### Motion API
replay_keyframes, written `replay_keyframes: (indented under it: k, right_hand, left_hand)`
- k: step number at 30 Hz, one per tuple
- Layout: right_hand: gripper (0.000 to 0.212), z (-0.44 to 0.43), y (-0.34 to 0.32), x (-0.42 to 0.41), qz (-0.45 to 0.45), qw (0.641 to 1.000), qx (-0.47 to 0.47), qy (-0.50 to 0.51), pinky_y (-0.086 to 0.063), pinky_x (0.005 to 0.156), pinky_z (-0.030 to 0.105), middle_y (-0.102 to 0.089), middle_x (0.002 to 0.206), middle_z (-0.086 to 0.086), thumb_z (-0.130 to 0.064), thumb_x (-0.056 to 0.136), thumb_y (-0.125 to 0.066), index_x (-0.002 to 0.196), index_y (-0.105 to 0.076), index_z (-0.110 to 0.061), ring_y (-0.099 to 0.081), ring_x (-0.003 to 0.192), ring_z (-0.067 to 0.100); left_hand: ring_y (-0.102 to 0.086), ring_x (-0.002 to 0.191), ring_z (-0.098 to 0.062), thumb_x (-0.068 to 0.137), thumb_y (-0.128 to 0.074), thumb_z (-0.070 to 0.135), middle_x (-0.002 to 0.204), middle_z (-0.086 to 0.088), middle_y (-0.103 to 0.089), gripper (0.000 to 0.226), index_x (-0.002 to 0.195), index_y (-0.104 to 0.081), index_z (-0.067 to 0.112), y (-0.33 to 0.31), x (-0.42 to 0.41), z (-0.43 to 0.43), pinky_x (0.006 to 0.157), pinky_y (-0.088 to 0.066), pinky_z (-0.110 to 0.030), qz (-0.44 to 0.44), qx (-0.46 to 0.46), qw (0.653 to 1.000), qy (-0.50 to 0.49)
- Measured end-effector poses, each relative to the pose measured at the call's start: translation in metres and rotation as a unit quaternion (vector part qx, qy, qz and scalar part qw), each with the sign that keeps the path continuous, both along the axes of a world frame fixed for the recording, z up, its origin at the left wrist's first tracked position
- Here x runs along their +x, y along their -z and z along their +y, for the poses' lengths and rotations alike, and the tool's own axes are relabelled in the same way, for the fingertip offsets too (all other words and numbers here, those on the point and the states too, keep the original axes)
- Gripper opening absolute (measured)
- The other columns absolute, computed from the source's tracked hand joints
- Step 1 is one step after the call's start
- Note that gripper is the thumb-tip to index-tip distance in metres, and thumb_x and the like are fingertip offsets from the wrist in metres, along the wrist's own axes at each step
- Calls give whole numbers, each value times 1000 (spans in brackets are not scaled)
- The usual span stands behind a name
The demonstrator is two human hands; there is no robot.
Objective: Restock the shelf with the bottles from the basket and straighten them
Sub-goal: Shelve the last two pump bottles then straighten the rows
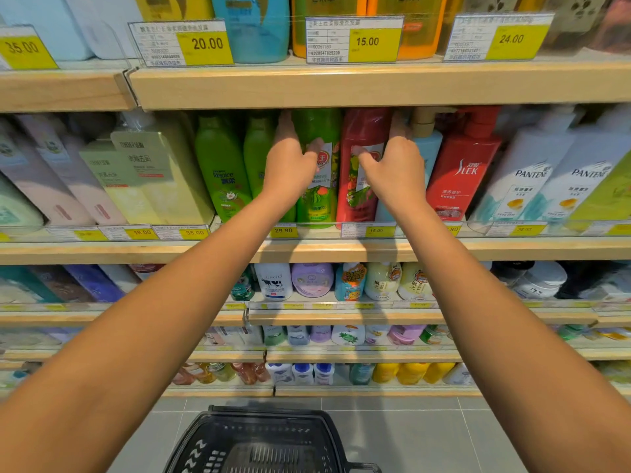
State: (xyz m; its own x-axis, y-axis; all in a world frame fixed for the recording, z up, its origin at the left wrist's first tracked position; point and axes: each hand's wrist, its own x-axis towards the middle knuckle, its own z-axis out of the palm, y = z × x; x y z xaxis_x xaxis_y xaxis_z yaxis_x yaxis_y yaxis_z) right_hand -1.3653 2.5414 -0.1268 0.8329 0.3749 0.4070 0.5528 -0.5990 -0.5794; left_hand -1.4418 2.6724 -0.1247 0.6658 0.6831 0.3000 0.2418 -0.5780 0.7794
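The left hand [290, 165] grips the green bottle [319, 199]; the right hand [396, 170] grips the red bottle [363, 126] touching its right side, both on the shelf [341, 250].

Wooden shelf [512, 249] — upright bottles [222, 165], price tags [283, 230]

Light wooden shelves [341, 87]; yellow price tags [205, 46]; grey tiled floor [426, 435].

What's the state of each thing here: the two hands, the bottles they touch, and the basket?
left hand, grips the green bottle.
right hand, grips the red bottle.
green bottle, standing on the shelf, held.
red bottle, standing beside the green one, held.
basket, on the floor, no bottles in the part shown.
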Motion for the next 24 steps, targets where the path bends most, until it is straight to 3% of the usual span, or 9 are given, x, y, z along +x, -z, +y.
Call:
replay_keyframes:
  k: [4, 6, 8, 12, 16, 18, 21, 24]
  right_hand:
    - [55, 1, -3, 2, 9, 1000, 7, -6, -25, 55, 31, -34, 54, 1, -42, 90, -58, 55, -27, -13, -32, 48, 16]
    - [56, 1, -2, 4, 13, 1000, 6, -7, -26, 57, 31, -34, 53, 1, -43, 90, -58, 55, -27, -13, -35, 50, 21]
    - [55, 2, -2, 6, 17, 1000, 7, -9, -27, 58, 32, -35, 55, 1, -43, 90, -58, 55, -28, -13, -41, 58, 27]
    - [51, 6, 2, 9, 18, 999, 28, -19, -34, 59, 33, -59, 65, 12, -43, 89, -60, 57, -32, -15, -56, 68, 32]
    - [51, 8, 3, 9, 10, 999, 34, -11, -37, 60, 32, -66, 76, 18, -43, 89, -60, 56, -35, -14, -60, 71, 34]
    - [52, 8, 3, 7, 8, 999, 36, -7, -37, 60, 33, -66, 74, 18, -42, 90, -60, 54, -36, -12, -60, 70, 34]
    - [51, 11, 6, 7, 17, 999, 48, -4, -43, 60, 35, -66, 70, 15, -41, 89, -62, 55, -42, -9, -61, 67, 33]
    - [51, 14, 8, 9, 19, 998, 60, 3, -45, 58, 36, -66, 69, 18, -41, 88, -63, 55, -44, -6, -61, 64, 33]
  left_hand:
    - [-62, 60, -15, 96, -50, 28, 113, -24, -63, 64, 148, -15, 12, -3, 4, 0, 69, -51, -28, -26, -49, 998, 4]
    - [-55, 51, -5, 98, -48, 26, 108, -21, -65, 61, 148, -16, 13, -4, 5, -2, 65, -48, -26, -25, -50, 998, 2]
    - [-55, 51, -5, 98, -47, 25, 97, -16, -65, 59, 147, -17, 12, -5, 5, -2, 68, -53, -32, -26, -57, 998, 2]
    - [-61, 57, -9, 97, -51, 22, 113, -15, -60, 58, 145, -20, 12, -9, 5, -1, 68, -59, -36, -47, -81, 996, 2]
    - [-57, 42, -1, 96, -52, 24, 110, -19, -65, 60, 144, -18, 12, -9, 3, 2, 48, -49, -17, -23, -82, 996, 9]
    - [-54, 37, 2, 95, -53, 24, 112, -23, -64, 58, 141, -21, 12, -10, 2, 5, 50, -46, -16, -16, -77, 997, 13]
    - [-55, 42, -4, 95, -53, 24, 82, -12, -66, 51, 136, -28, 9, -12, 0, 6, 69, -52, -27, -7, -67, 998, 9]
    - [-55, 52, -15, 95, -53, 27, 61, -3, -53, 47, 132, -31, 6, -13, -1, 8, 74, -49, -32, 7, -59, 998, 9]
